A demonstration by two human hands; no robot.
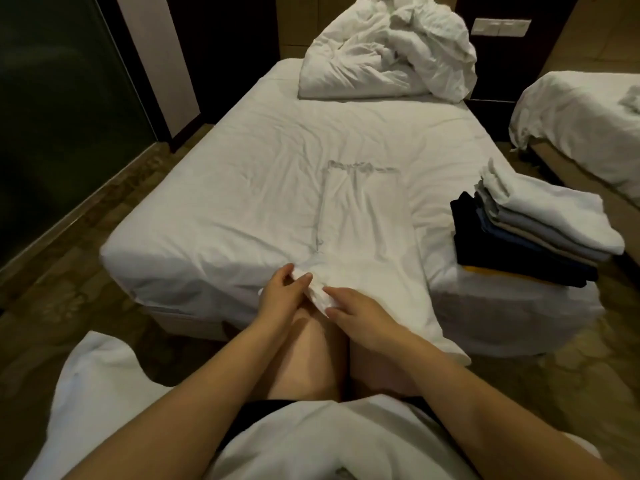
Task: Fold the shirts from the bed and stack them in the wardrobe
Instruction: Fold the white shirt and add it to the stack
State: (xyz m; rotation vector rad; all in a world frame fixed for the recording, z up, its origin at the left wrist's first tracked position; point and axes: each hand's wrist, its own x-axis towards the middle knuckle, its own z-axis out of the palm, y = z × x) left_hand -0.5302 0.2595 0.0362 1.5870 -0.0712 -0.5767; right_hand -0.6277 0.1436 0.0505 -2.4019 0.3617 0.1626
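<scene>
Both my hands were at the near edge of the bed (207,185). My left hand (282,294) pinched the bottom edge of the white shirt (360,220). My right hand (358,311) pinched the same bunched bit, just beside it. The rest lay flat on the bed. A pile of folded shirts (533,230) sat on the right corner.

The wide white-sheeted bed (242,161) lies open across the frame's centre and left. A rumpled white duvet heap (388,50) blocks the top centre; a stack of folded shirts (533,230) occupies the right edge.
</scene>
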